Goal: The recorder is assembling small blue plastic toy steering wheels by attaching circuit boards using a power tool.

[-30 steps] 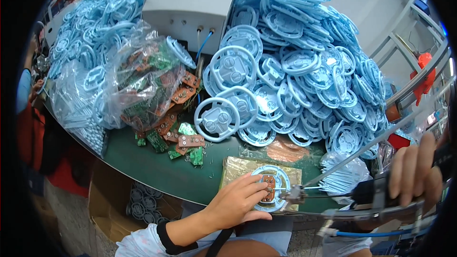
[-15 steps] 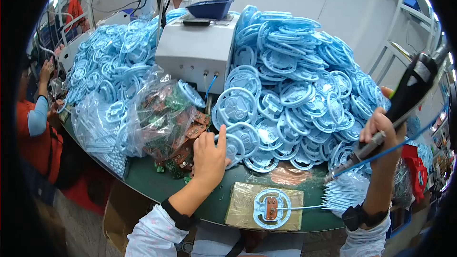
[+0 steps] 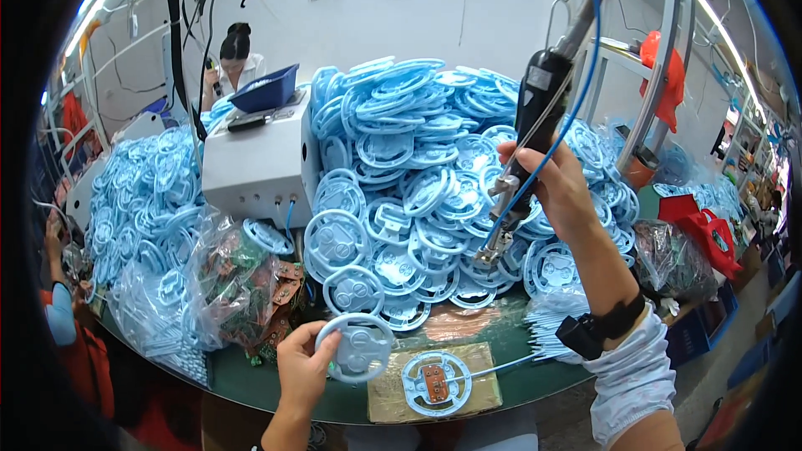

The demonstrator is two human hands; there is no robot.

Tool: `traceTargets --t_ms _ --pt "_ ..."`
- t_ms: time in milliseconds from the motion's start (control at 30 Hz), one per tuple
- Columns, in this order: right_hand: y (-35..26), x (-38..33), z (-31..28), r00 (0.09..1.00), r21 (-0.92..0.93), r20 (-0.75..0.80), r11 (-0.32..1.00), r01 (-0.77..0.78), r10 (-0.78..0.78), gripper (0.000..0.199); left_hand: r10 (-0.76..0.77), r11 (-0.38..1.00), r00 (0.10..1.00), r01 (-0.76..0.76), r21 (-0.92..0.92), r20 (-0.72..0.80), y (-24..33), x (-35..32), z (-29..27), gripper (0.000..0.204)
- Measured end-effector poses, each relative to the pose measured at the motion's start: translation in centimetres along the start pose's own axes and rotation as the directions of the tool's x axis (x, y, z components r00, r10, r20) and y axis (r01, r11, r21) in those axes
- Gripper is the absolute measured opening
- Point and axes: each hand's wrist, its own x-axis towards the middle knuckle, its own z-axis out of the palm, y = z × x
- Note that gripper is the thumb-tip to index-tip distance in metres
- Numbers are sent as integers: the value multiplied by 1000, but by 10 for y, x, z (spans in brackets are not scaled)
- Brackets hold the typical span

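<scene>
My left hand (image 3: pixel 299 367) pinches a light blue round plastic part (image 3: pixel 361 351) by its left edge, tilted above the table's front edge. Just right of it, a similar ring-shaped part (image 3: pixel 408 374) lies flat on a tan, tape-wrapped block (image 3: pixel 386 397). A small brown circuit board (image 3: pixel 436 384) sits in its middle, and a thin pale blue stick (image 3: pixel 510 363) runs from it to the right. My right hand (image 3: pixel 570 196) is closed around the lower part of a black power screwdriver (image 3: pixel 539 100), hanging by a chain with its tip pointing down-left.
Large heaps of blue round parts (image 3: pixel 451 192) cover the back. A white machine (image 3: pixel 255 163) with a blue tray (image 3: pixel 266 90) stands among them. Bagged circuit boards (image 3: pixel 238 288) lie left; pale sticks (image 3: pixel 551 330) lie right. A person (image 3: pixel 238 63) sits behind.
My left hand has taken a blue round part from the heap and brought it nearer me. My right hand and the screwdriver have moved inward over the heap. The view has shifted right.
</scene>
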Motion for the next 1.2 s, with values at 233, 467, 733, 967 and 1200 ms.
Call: traceTargets --t_ms 233,467,733,967,1200 --pt "0 -118 16 965 -168 -153 968 186 -212 17 36 947 985 -88 -310 -170 16 -35 28 20" --pt "60 -213 85 656 441 367 498 -747 659 33 767 624 636 -769 136 78 18 -72 86 22" --pt "69 -210 57 690 526 430 460 -715 581 59 778 584 533 -808 -71 331 7 -85 92 37" --pt "56 -193 26 862 -401 403 906 -135 307 65 382 749 924 -321 580 18 -28 -82 58 34" --pt "85 -233 30 879 -427 414 903 -40 235 64 -237 972 900 214 101 367 -38 -66 63 33"
